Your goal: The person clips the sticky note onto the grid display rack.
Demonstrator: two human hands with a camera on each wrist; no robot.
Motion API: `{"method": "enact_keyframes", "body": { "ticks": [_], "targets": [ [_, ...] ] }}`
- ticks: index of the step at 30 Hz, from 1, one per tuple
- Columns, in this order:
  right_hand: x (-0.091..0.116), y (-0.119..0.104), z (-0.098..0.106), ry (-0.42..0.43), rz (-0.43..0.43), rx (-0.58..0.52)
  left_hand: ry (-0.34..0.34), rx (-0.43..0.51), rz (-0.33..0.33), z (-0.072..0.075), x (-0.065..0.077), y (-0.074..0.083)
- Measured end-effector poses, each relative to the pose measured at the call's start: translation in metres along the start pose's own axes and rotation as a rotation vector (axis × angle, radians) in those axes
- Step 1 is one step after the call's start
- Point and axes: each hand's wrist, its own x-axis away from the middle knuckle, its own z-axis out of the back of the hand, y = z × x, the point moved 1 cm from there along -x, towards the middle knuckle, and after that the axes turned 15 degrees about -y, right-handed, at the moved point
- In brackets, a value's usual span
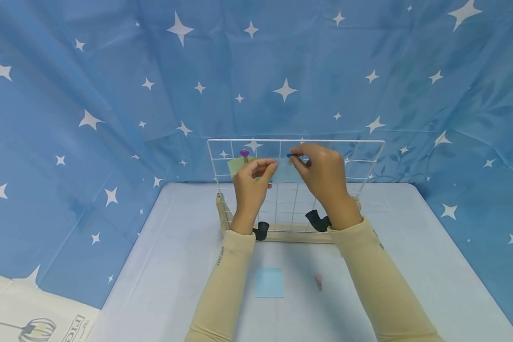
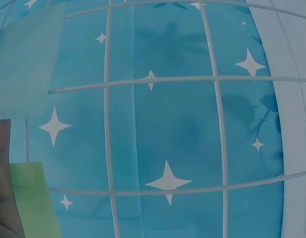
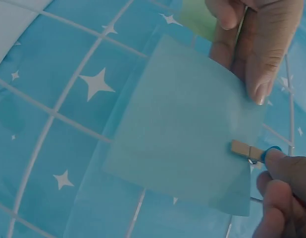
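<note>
Basically left hand (image 1: 253,183) pinches the blue note (image 3: 182,124) near a corner, right hand (image 1: 325,171) pinches a clothespin (image 3: 242,148) at its edge, open wire grid (image 3: 53,112) alongside.

A white metal wire grid (image 2: 109,139) spans the left wrist view in front of a blue cloth (image 2: 168,119) printed with white four-pointed stars and darker leaf shapes. At upper left, a translucent pale blue paper sheet (image 2: 26,64) covers part of the wires. Below it, a bare hand (image 2: 2,193), cut off by the edge, adjoins a light green paper piece (image 2: 34,201). A plain whitish surface (image 2: 290,129) lines the right side.
</note>
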Motion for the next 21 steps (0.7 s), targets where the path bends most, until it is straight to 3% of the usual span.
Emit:
{"method": "enact_keyframes", "body": {
  "ticks": [5,10,18,21],
  "targets": [
    [0.005,0.004,-0.004,0.081,0.004,-0.016,0.017,-0.012,0.020,0.002,0.002,0.000],
    [0.011,0.012,-0.008,0.117,0.000,-0.124,0.039,-0.023,0.010,0.004,0.005,0.001],
    [0.027,0.023,-0.014,0.092,0.023,-0.237,0.053,-0.034,-0.002,0.007,0.010,0.001],
    [0.033,0.025,-0.015,0.068,0.032,-0.336,0.045,-0.045,0.005,0.008,0.013,0.000]
  ]
}}
